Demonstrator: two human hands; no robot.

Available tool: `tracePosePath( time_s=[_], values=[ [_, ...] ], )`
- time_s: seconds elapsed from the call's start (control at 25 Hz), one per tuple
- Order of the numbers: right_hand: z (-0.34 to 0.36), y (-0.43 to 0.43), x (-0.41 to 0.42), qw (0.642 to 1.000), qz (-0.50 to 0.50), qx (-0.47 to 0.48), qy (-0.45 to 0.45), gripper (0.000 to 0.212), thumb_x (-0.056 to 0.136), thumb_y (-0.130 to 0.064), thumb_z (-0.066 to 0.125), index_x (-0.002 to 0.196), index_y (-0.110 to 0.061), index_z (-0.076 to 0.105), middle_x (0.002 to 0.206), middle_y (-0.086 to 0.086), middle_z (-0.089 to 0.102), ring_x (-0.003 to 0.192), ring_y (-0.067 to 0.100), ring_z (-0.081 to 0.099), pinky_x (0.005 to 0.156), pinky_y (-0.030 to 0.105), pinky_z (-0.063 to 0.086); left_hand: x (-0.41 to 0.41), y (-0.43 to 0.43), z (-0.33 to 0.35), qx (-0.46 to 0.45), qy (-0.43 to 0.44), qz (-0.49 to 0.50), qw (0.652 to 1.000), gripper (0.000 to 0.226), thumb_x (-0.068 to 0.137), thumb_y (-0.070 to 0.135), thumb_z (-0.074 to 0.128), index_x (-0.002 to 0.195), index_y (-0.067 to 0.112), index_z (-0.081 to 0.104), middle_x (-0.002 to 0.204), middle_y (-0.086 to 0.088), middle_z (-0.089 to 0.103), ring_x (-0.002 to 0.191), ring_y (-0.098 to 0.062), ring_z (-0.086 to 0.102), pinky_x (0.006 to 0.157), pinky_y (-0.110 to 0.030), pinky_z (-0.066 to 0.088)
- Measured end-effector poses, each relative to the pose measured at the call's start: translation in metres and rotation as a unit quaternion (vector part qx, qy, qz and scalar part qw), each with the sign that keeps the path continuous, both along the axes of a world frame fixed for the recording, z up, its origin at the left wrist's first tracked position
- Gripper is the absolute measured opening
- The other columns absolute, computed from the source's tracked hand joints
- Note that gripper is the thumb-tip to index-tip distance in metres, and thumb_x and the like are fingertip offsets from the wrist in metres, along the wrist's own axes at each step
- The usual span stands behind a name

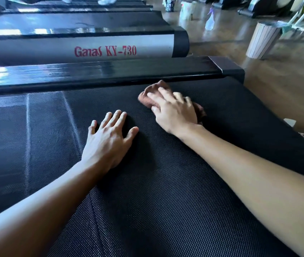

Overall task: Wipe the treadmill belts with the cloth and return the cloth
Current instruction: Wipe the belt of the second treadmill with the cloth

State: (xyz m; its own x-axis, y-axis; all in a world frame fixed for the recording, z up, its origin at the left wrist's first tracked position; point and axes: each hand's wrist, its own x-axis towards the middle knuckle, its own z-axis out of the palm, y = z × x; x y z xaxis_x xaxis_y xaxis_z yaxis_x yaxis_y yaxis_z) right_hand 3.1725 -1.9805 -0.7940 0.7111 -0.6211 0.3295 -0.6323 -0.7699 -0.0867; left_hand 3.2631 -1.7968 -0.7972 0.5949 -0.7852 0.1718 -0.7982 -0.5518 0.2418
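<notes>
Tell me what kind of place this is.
Most likely a gym. Several treadmills stand side by side, the next one labelled Ganas KY-730, and what looks like more exercise equipment lines the far wall. The right hand presses a brown cloth onto the nearest belt.

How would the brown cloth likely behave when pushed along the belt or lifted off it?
The cloth looks bunched and wrinkled under the right hand, so it is probably floppy and light. On the textured belt it would likely drag and crumple rather than slide freely.

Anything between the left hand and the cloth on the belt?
No. In the head view only bare belt lies between the left hand and the cloth, which sits under the right hand.
</notes>
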Motion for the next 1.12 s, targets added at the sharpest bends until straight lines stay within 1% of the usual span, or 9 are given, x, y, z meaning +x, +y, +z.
tracePosePath(
  time_s=[0.08,0.2,0.24,0.4,0.6,0.76,0.88,1.04,1.12],
  values=[
    [0.003,-0.008,-0.017,0.999,0.029,0.017,0.008,0.048,0.096,-0.047,0.042,0.144,-0.049,0.035,0.158,-0.014,0.026,0.136,0.022,0.035,0.11,0.045,0.025,0.001,0.0,0.0,-0.003,0.001,0.002,1.0,0.069,0.093,0.065,0.026,0.152,0.03,0.021,0.16,0.014,0.012,0.148,-0.006,0.003,0.12,-0.042,0.003],
    [0.011,-0.021,-0.033,0.995,-0.088,0.045,0.006,0.047,0.098,-0.044,0.043,0.144,-0.049,0.035,0.158,-0.011,0.026,0.135,0.026,0.035,0.108,0.045,0.025,0.0,-0.001,0.0,-0.003,-0.002,0.004,1.0,0.069,0.093,0.064,0.026,0.152,0.029,0.022,0.16,0.014,0.012,0.148,-0.006,0.004,0.12,-0.042,0.004],
    [0.011,-0.013,-0.035,0.995,-0.093,0.041,0.004,0.047,0.098,-0.044,0.044,0.143,-0.049,0.035,0.158,-0.011,0.026,0.134,0.026,0.035,0.107,0.045,0.026,0.0,0.0,-0.001,-0.003,-0.006,0.005,1.0,0.068,0.093,0.064,0.026,0.152,0.029,0.022,0.16,0.014,0.012,0.148,-0.006,0.005,0.12,-0.042,0.004],
    [0.002,0.028,-0.068,1.0,0.01,-0.001,0.012,0.049,0.096,-0.046,0.044,0.144,-0.052,0.033,0.158,-0.015,0.026,0.135,0.02,0.035,0.107,0.043,0.027,-0.001,0.0,-0.002,0.0,-0.01,0.009,1.0,0.068,0.093,0.064,0.026,0.152,0.03,0.022,0.16,0.015,0.012,0.148,-0.006,0.004,0.12,-0.04,0.004],
    [0.015,0.032,-0.093,0.997,-0.06,0.031,0.025,0.048,0.097,-0.046,0.044,0.143,-0.052,0.033,0.158,-0.014,0.027,0.133,0.022,0.037,0.105,0.044,0.03,-0.003,0.0,0.001,-0.017,-0.003,0.011,1.0,0.067,0.094,0.063,0.03,0.152,0.029,0.024,0.16,0.014,0.014,0.148,-0.006,0.006,0.12,-0.041,0.004],
    [0.008,0.072,-0.149,0.998,0.055,-0.002,0.03,0.05,0.088,-0.047,0.047,0.137,-0.051,0.044,0.15,-0.015,0.041,0.125,0.02,0.048,0.098,0.045,0.042,-0.001,0.001,0.0,-0.008,0.0,0.018,1.0,0.067,0.095,0.063,0.03,0.152,0.029,0.024,0.16,0.014,0.015,0.148,-0.006,0.006,0.12,-0.041,0.004],
    [0.016,0.079,-0.202,0.999,-0.031,-0.006,0.0,0.049,0.086,-0.047,0.049,0.135,-0.05,0.048,0.146,-0.015,0.046,0.12,0.022,0.053,0.093,0.044,0.045,-0.007,0.005,0.002,0.017,0.007,0.03,0.999,0.067,0.096,0.063,0.024,0.153,0.03,0.019,0.161,0.014,0.01,0.148,-0.007,0.003,0.12,-0.041,0.002],
    [0.01,0.117,-0.257,0.997,0.055,-0.041,0.03,0.05,0.087,-0.048,0.047,0.137,-0.05,0.046,0.147,-0.018,0.044,0.123,0.015,0.05,0.095,0.039,0.044,-0.025,0.009,0.008,0.077,0.027,0.068,0.994,0.065,0.098,0.058,0.016,0.155,0.027,0.011,0.162,0.008,0.003,0.149,-0.015,-0.003,0.119,-0.048,0.001],
    [0.019,0.113,-0.274,1.0,0.009,0.001,0.021,0.05,0.087,-0.048,0.048,0.137,-0.05,0.047,0.147,-0.017,0.044,0.123,0.017,0.05,0.095,0.041,0.043,-0.052,0.016,0.008,0.094,0.027,0.056,0.994,0.065,0.098,0.058,0.015,0.155,0.026,0.01,0.163,0.004,0.002,0.149,-0.019,-0.004,0.118,-0.051,0.001]
  ],
)
